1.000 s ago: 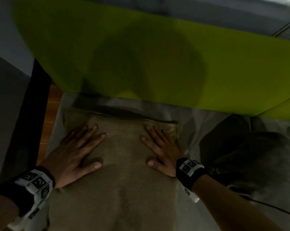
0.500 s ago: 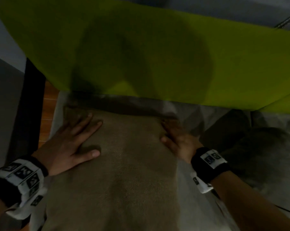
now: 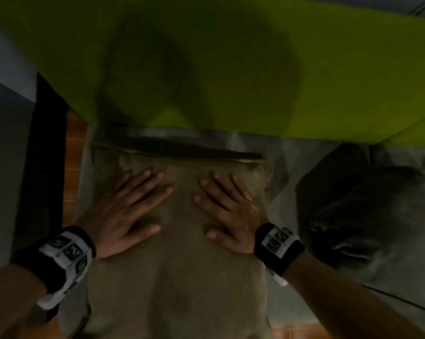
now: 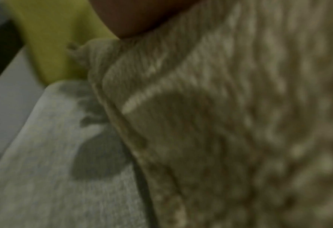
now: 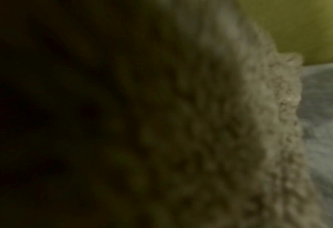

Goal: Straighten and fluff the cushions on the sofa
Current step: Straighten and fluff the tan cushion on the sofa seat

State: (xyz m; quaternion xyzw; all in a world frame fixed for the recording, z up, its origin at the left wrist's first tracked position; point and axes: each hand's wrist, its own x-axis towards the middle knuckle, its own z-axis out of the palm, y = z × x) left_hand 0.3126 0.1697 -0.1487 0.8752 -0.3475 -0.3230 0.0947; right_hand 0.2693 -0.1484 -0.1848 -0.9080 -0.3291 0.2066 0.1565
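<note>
I've got both hands flat on the tan cushion (image 3: 177, 277) right now, left hand (image 3: 125, 211) and right hand (image 3: 228, 214) side by side, fingers spread and straight, palms pressing down into the nubbly fabric near its far end, gripping nothing. The cushion lies flat on the sofa seat (image 3: 287, 172), which is draped in a pale grey cover, with its far edge close to the green backrest (image 3: 304, 69) but a dark gap showing between them, and its left edge running near the seat's left edge. From the left wrist view I see the cushion's piped seam (image 4: 122, 123) resting on the grey cover, the corner poking toward the green back; the right wrist view is mostly dark, pressed into the weave, so little to read there. My read: this cushion is squared up fairly well to the seat edges and is being patted flat, so the straightening here looks nearly done, though it looks more pressed than plumped. Over at the right side of the seat there's a dark grey cushion (image 3: 368, 216), rumpled and slumped, touched by neither hand. That one looks like the work left, plus any standing-up against the backrest.
</note>
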